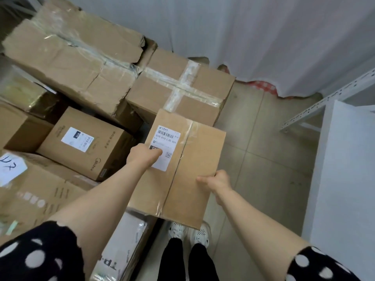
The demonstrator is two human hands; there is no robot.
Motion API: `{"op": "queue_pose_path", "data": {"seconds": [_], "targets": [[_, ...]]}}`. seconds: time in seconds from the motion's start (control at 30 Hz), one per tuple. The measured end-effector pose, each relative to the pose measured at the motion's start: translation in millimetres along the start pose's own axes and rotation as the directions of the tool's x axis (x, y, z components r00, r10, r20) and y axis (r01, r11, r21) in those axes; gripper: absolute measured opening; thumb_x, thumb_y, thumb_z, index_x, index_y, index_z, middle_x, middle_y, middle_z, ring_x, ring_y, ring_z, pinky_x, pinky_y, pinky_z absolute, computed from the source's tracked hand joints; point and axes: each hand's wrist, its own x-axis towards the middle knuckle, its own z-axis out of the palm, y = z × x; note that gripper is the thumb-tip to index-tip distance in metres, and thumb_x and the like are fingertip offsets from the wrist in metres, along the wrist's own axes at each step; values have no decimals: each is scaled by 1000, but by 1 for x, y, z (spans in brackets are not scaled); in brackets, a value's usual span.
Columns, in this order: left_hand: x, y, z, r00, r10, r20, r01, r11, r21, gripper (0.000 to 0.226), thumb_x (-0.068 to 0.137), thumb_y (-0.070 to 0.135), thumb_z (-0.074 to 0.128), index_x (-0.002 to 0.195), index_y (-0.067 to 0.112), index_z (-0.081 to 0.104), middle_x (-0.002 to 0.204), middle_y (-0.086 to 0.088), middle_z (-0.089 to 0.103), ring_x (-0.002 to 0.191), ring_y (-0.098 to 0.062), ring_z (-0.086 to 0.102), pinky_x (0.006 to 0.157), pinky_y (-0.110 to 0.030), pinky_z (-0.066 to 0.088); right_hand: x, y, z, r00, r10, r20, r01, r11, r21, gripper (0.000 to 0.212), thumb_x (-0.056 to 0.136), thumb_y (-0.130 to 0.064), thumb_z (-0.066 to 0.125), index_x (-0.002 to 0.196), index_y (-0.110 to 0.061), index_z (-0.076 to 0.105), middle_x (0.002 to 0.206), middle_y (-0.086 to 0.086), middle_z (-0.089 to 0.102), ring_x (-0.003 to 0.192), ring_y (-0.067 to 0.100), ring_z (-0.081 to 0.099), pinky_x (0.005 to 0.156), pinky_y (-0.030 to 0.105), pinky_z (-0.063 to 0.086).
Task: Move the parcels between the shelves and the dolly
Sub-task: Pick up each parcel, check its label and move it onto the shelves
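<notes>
over tiled floor (263,159), left hand (142,157) and right hand (219,182) grip a parcel (194,159) (label (168,136) "010-010-l30 551").

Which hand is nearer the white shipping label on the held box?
Left. The left hand grips the left edge of the box with its thumb on the label; the right hand grips the right edge, across the tape seam from the label.

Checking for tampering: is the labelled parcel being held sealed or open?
Sealed: the flaps of the held parcel lie flat and meet, with clear tape over the seam at both ends.
</notes>
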Motion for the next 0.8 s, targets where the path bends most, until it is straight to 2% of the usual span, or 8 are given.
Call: {"op": "queue_pose_path", "data": {"seconds": [0.07,0.2,0.3,0.4,0.63,0.8], "targets": [[20,-8,1,1000,-12,5,12,1000,13,35,86,33,58,109,5,58,103,-10,61,86,-26,58,64,-31,42,9,0,16,1000,22,8,-22,1000,6,83,28,-39,83,101,-5,62,98,9,70,90,25,68,83,42,56],[60,-30,7,998,-66,12,65,998,20,39,87,35,57,112,4,59,106,-12,61,89,-28,58,68,-33,45,26,-1,49,999,48,17,-47,998,-51,72,41,-36,82,103,-6,59,105,10,68,95,27,66,85,44,55],[89,-49,15,995,-94,19,94,996,-3,38,88,33,57,112,4,58,103,-10,61,88,-28,58,70,-33,47,36,-6,68,997,72,7,-71,992,-107,56,66,-25,82,110,-6,54,111,10,63,103,30,62,87,42,54],[118,-66,26,994,-109,33,110,993,-47,39,86,29,59,115,3,58,107,-12,61,91,-29,58,71,-34,47,60,4,87,994,106,16,-104,988,-110,46,78,-16,75,115,-5,51,116,11,61,107,28,61,88,38,52],[169,-86,55,995,-82,58,86,994,-70,37,86,18,66,118,3,54,117,-14,61,101,-31,59,77,-36,50,100,33,126,991,122,59,-118,990,-76,51,77,-12,74,120,-3,47,121,12,61,109,27,60,94,41,51],[186,-91,74,996,-66,67,69,996,-50,47,84,14,70,125,3,49,123,-15,57,112,-32,56,82,-35,46,116,44,132,985,143,96,-141,990,-33,47,82,-7,69,120,-3,44,114,10,58,100,24,57,86,34,50]]}}
